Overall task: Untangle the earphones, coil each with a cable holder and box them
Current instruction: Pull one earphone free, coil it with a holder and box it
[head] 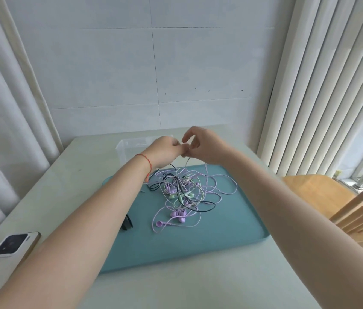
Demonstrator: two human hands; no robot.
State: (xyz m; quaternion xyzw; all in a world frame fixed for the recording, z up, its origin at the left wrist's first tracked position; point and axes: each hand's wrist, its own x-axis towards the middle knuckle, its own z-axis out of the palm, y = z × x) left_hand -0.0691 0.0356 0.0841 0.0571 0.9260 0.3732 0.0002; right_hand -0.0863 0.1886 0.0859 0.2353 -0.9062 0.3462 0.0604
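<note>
Earphones lie in a tangled heap on a teal tray as a person's two hands meet above its far edge.

Lilac, pale green and black cables loop over one another near the middle of the tray, with several lilac earbuds at the near side of the heap. The left hand, a red string at its wrist, has its fingers curled around a pale cable lifted from the pile; the right hand pinches the same strand just beside it, forefinger and thumb arched above. A clear plastic box stands on the white table behind the tray, partly hidden by the left hand. A black cable holder lies on the tray beside the left forearm. A phone rests at the table's left edge, and a wooden chair stands to the right.
</note>
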